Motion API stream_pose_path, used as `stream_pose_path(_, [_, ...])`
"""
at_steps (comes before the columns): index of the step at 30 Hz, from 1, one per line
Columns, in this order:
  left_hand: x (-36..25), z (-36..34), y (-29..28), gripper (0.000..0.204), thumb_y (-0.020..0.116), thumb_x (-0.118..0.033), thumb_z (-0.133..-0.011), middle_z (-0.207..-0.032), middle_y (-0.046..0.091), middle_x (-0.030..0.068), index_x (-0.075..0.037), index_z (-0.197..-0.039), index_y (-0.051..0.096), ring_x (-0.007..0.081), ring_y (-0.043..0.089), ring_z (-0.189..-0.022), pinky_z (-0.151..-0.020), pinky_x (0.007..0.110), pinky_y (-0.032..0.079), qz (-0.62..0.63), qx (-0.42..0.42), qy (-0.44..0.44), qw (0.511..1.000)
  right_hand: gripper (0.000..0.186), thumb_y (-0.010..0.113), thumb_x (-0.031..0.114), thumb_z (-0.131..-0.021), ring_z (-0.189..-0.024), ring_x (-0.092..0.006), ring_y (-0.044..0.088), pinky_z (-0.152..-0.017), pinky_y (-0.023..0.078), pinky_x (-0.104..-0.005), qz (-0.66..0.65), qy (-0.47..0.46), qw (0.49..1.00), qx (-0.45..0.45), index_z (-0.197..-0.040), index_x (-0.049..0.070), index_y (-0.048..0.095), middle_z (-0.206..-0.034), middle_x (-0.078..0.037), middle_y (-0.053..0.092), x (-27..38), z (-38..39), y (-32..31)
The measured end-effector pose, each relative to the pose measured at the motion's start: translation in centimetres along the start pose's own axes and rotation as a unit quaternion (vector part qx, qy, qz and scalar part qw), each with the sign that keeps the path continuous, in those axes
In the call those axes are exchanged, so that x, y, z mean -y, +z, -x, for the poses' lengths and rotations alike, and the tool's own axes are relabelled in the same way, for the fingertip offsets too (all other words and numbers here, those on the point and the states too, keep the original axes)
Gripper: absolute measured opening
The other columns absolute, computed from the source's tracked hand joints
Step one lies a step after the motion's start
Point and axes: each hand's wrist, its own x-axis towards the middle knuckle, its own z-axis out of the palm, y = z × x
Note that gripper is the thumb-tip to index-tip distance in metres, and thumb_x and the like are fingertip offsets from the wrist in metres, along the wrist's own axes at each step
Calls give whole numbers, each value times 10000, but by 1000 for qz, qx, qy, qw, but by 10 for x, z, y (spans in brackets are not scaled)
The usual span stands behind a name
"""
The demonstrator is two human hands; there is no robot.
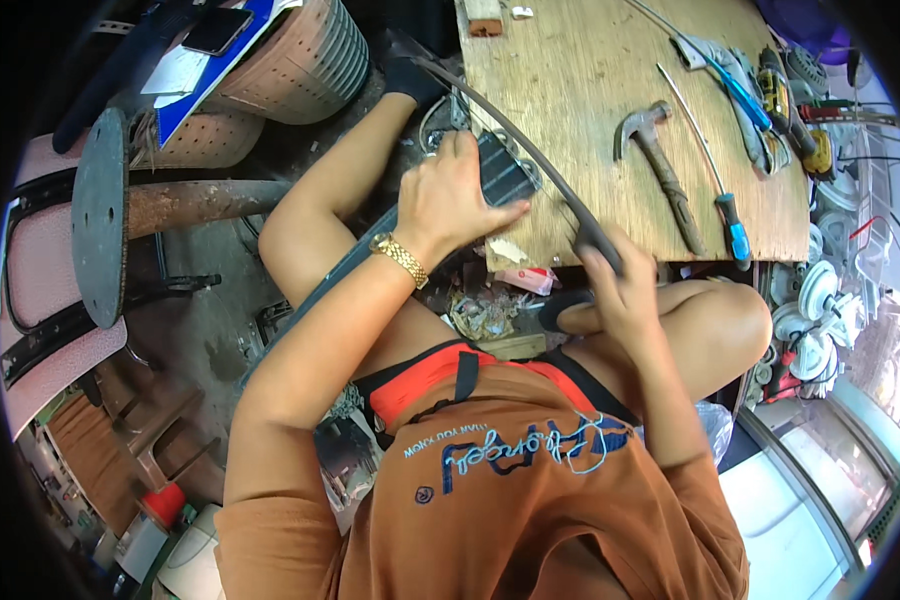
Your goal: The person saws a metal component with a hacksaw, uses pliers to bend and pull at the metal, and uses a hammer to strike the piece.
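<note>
My left hand [440, 200], a gold watch on its wrist, holds a long dark grooved bar [510, 172] between thumb and fingers. The bar slants from the table edge down along my left forearm, partly hidden by it. My right hand [620, 280] is closed round the thick near end of a long dark curved strip [530, 145]. This strip arcs over the table's corner toward my left foot, where its far end blurs. Whether the strip touches the bar, I cannot tell. A claw hammer [660, 175] with a wooden handle lies on the wooden table [570, 70].
Right of the hammer are a blue-handled screwdriver [732, 225], a glove [760, 140] and a yellow-black power drill [773, 80]. Several white coils [820, 290] sit beyond the table. A round metal plate on a post [100, 215] and a perforated basket [300, 65] stand left.
</note>
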Motion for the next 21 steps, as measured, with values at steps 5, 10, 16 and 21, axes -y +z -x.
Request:
stream_pose_path(5, [0, 2, -3, 901, 837, -704, -685, -1003, 692, 227, 34, -1117, 552, 418, 729, -899, -758, 486, 601, -4, 35, -13, 999, 186, 702, 183, -981, -590, -274, 535, -586, 454, -381, -12, 29, 999, 19, -981, 8, 640, -697, -190, 540, -6, -7, 14])
stream_pose_path(10, [-2, 0, -1, 910, 798, -724, -719, -1045, 684, 231, 39, -1142, 541, 424, 720, -904, -760, 511, 591, -20, 19, -28, 999, 172, 687, 175, -993, -590, -153, 506, -591, 453, -339, 26, 19, 999, 0, -974, 6, 663, -663, -74, 567, -6, 14, -9])
stream_pose_path(16, [4, -9, -5, 845, 755, -683, -785, -1005, 683, 227, 52, -1147, 549, 439, 715, -930, -805, 508, 581, 0, 3, 9, 1000, 212, 759, 174, -937, -697, -326, 626, -663, 511, -395, 5, -51, 999, 10, -1037, 11, 666, -808, -166, 624, -12, 12, 1])
stream_pose_path(21, [4, -9, -1, 678, 700, -516, -915, -1237, 605, 235, 33, -1283, 548, 412, 615, -1137, -967, 530, 488, -6, 13, -14, 1000, 275, 738, 265, -963, -775, -361, 666, -699, 527, -421, -40, -38, 998, 25, -1071, 22, 670, -863, -165, 646, -11, 6, -15])
